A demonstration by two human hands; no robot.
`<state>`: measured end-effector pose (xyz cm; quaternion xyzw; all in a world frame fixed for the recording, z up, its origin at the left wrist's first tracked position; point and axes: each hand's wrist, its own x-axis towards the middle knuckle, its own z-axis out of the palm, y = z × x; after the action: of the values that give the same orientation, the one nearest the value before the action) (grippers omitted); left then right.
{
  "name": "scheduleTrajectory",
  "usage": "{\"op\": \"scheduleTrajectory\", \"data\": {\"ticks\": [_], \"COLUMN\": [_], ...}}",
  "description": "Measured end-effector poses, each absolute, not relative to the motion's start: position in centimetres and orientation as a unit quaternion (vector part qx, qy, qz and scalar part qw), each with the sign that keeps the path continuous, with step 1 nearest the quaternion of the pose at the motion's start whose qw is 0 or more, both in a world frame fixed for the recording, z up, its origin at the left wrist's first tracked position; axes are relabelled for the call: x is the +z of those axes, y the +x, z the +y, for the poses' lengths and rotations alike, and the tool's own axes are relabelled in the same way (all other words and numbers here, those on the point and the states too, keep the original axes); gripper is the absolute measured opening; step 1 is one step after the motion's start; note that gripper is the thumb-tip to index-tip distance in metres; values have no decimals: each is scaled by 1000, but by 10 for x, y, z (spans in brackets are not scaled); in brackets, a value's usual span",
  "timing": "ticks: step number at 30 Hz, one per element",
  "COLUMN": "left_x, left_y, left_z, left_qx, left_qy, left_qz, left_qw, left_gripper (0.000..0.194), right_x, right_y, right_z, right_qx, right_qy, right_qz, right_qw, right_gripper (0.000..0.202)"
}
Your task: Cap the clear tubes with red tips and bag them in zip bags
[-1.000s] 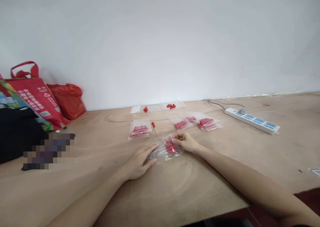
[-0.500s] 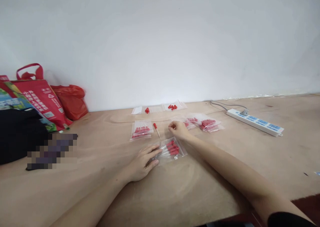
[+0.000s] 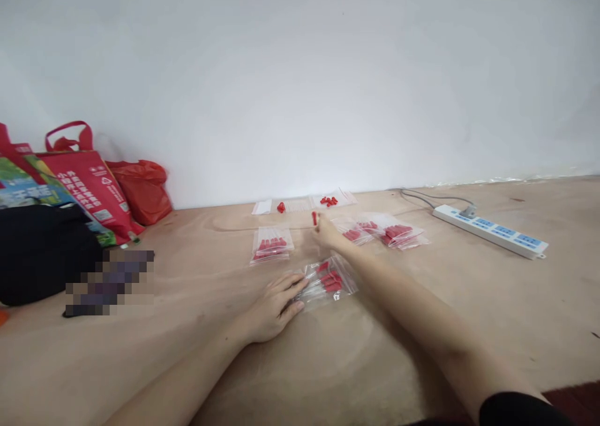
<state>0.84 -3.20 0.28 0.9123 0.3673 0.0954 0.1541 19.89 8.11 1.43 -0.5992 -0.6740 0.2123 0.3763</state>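
My right hand [image 3: 328, 233] is closed in a pinch on a dropper [image 3: 314, 218], its red rubber bulb poking up past my fingers. Its thin tube is mostly hidden by the hand. My left hand [image 3: 274, 307] lies with outstretched fingers on the left end of a clear zip bag [image 3: 345, 277] that contains several red-bulbed droppers. Left of my right hand rests a stack of filled bags [image 3: 272, 245]. More filled bags [image 3: 398, 233] lie just to its right.
Along the wall are small red bulbs [image 3: 329, 201], several clear tubes [image 3: 297, 205] and another red piece [image 3: 281, 207]. A white power strip [image 3: 490, 229] sits right. Red shopping bags [image 3: 89, 185], a black cloth item [image 3: 42, 251] and a blurred dark object [image 3: 110, 282] occupy the left.
My right hand has moved slightly left and picked up the dropper that lay on the table. My left hand stays on the zip bag. The view has shifted slightly.
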Motion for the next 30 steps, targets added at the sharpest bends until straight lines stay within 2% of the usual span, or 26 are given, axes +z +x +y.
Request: {"op": "scheduleTrajectory", "data": {"ticks": [2, 5, 9, 16, 22, 30], "left_x": [3, 6, 6, 3, 5, 4], "left_y": [8, 9, 9, 8, 10, 9], "left_z": [-32, -33, -32, -30, -31, -30], "left_qx": [93, 88, 100, 103, 90, 94], "left_qy": [912, 911, 910, 909, 909, 909], "left_qz": [368, 373, 372, 373, 379, 374], "left_qw": [153, 150, 152, 156, 150, 156], "left_gripper": [45, 45, 44, 44, 44, 43], "right_x": [11, -3, -20, -15, -16, -12], "right_y": [227, 264, 280, 254, 245, 249], "right_z": [70, 46, 18, 8, 4, -4], "right_qx": [207, 282, 356, 435, 510, 539], "right_qy": [-587, -556, -522, -477, -461, -468], "right_qz": [-641, -546, -459, -415, -386, -380], "right_qw": [449, 560, 625, 641, 615, 589], "right_gripper": [44, 61, 62, 42, 21, 20]}}
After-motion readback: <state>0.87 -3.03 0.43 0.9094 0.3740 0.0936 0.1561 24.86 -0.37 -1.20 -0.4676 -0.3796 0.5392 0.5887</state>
